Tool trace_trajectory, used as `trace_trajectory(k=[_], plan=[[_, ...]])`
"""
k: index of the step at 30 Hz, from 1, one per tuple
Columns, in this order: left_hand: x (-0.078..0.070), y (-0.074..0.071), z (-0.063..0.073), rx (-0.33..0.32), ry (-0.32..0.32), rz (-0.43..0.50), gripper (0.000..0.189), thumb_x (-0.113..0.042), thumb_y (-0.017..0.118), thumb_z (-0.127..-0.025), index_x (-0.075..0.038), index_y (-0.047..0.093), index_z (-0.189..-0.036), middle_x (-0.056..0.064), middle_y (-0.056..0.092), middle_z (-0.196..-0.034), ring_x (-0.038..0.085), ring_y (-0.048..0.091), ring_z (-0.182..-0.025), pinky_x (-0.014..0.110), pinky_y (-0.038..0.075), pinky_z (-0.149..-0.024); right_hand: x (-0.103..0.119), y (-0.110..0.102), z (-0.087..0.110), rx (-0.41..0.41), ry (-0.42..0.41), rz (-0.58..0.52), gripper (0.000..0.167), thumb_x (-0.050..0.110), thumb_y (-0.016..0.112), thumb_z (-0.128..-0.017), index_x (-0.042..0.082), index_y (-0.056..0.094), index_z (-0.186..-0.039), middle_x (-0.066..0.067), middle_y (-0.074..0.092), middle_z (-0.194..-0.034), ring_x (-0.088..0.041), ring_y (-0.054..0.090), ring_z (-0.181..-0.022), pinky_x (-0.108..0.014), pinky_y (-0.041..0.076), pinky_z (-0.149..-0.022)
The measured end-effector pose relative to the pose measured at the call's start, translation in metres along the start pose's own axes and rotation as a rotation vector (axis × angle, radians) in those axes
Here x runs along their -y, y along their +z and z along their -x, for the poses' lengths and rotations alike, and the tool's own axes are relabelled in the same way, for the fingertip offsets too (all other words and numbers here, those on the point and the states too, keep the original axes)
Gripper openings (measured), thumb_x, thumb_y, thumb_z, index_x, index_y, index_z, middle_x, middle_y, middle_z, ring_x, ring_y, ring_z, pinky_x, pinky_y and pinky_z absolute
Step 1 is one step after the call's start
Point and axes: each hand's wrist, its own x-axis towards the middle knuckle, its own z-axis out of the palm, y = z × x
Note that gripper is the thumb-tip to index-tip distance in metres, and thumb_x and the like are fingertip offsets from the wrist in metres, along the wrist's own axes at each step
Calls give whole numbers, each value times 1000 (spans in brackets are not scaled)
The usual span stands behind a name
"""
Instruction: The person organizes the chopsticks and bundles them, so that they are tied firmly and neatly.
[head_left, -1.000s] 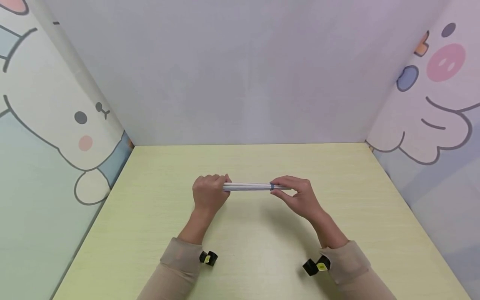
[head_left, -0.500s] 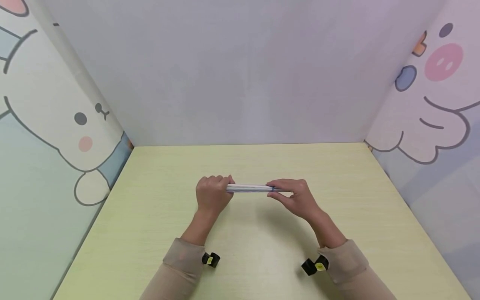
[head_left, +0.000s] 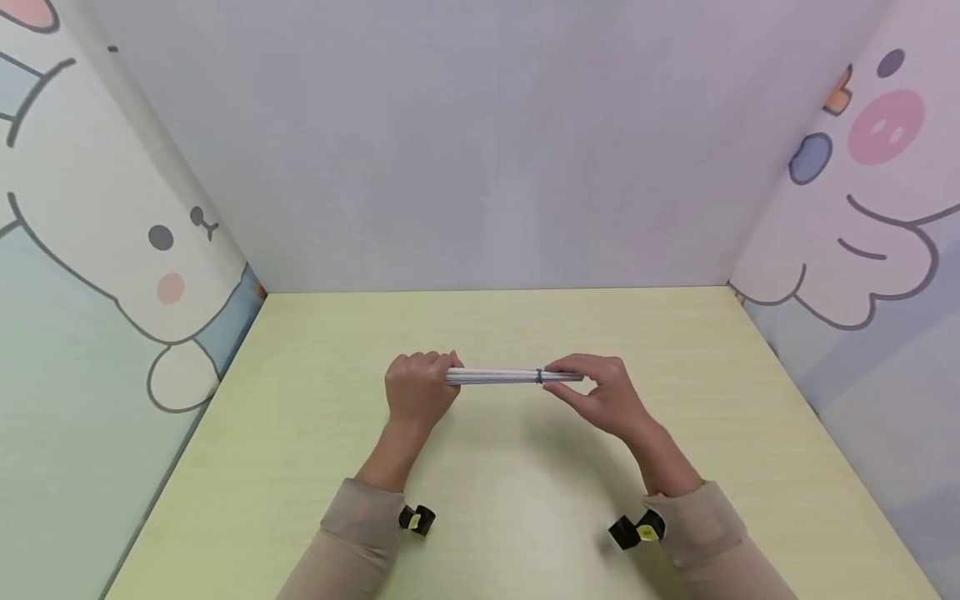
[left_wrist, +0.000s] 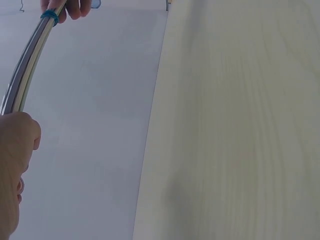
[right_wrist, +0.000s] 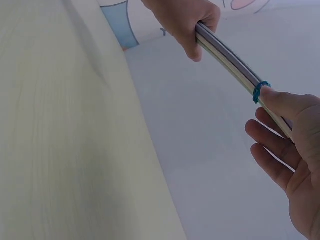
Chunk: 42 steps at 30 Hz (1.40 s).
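Note:
A bundle of thin chopstick-like sticks (head_left: pixel 493 377), pale and grey, is held level above the table between both hands. My left hand (head_left: pixel 417 385) grips its left end with curled fingers, which hide that end. A blue band (head_left: pixel 539 376) circles the bundle towards its right end. Just beside this band, the thumb and fingers of my right hand (head_left: pixel 600 392) pinch the sticks. In the right wrist view the right thumb presses close to the teal-looking band (right_wrist: pixel 260 92), while the other fingers spread loosely below. The left wrist view shows the sticks (left_wrist: pixel 29 70) rising from the left fist.
The pale wooden table (head_left: pixel 337 333) lies under the hands. A plain grey wall (head_left: pixel 487 167) stands behind it, and cartoon-printed side walls (head_left: pixel 90 225) flank it. Small black cameras (head_left: pixel 636 530) sit at both wrists.
Both hands shifted slightly right, then back left for the left hand and outward for the right. The right fingertips, which overlapped the band, now sit just right of it.

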Motion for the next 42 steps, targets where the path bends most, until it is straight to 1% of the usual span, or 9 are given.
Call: trace_trajectory(k=[3, 5, 10, 13, 23, 31, 35, 40, 42], plan=[[-1, 0, 1, 1, 4, 4, 25, -13, 75, -74, -10, 60, -54, 0, 50, -45, 14, 31, -39, 28, 28, -41, 1, 2, 0, 12, 1, -10, 28, -5, 84, -75, 8, 77, -99, -1, 76, -90, -11, 71, -78, -21, 54, -71], [-2, 0, 1, -1, 6, 6, 25, -13, 75, -74, -10, 60, -54, 0, 49, -44, 13, 30, -39, 28, 27, -41, 1, 3, 0, 7, -9, -19, 29, -7, 84, -74, 6, 77, -98, -3, 77, -90, -14, 73, -79, -21, 55, -73], [-4, 0, 0, -13, 3, 13, 25, -12, 75, -73, -10, 59, -54, 0, 49, -44, 14, 31, -39, 28, 27, -41, 2, 6, -1, -22, -55, -13, 33, -10, 85, -68, 1, 77, -99, -8, 77, -90, -20, 74, -79, -19, 55, -76], [-4, 1, 0, -17, 2, 17, 25, -11, 75, -73, -9, 59, -54, 0, 49, -44, 14, 31, -39, 28, 27, -41, 3, 7, -2, -23, -64, -11, 34, -9, 86, -68, 0, 77, -100, -9, 77, -92, -22, 75, -80, -19, 54, -77], [-5, 0, -1, -25, 0, 20, 25, -11, 75, -73, -10, 59, -54, -1, 48, -44, 13, 30, -39, 28, 26, -41, 3, 7, -5, -8, -144, 12, 39, -12, 85, -66, -3, 77, -102, -11, 76, -92, -21, 73, -76, -23, 55, -66], [-9, 2, 0, -43, 21, 25, 27, -10, 74, -72, -11, 56, -52, -1, 48, -44, 13, 32, -38, 28, 25, -40, 4, 11, -5, 53, -140, 19, 38, -6, 88, -66, 0, 77, -103, -10, 77, -93, -16, 73, -74, -23, 56, -64], [-12, 1, 0, -45, 27, 14, 28, -10, 75, -71, -11, 56, -52, -1, 48, -44, 13, 32, -38, 27, 24, -41, 7, 11, -6, 67, -153, 64, 38, -3, 89, -66, -2, 77, -102, -10, 77, -93, -17, 75, -75, -26, 57, -65], [-14, -1, -1, -37, 46, -3, 27, -13, 77, -72, -11, 58, -53, -1, 49, -44, 14, 34, -38, 27, 27, -41, 12, 10, -9, 92, -141, 196, 37, 12, 91, -67, 2, 79, -101, -5, 78, -91, -13, 74, -74, -26, 56, -62], [-15, -2, -1, -33, 43, -3, 27, -13, 76, -73, -11, 58, -53, -1, 49, -44, 14, 35, -38, 28, 28, -41, 13, 9, -9, 103, -130, 213, 39, 15, 91, -68, 3, 79, -103, -4, 78, -91, -12, 74, -74, -26, 56, -62]])
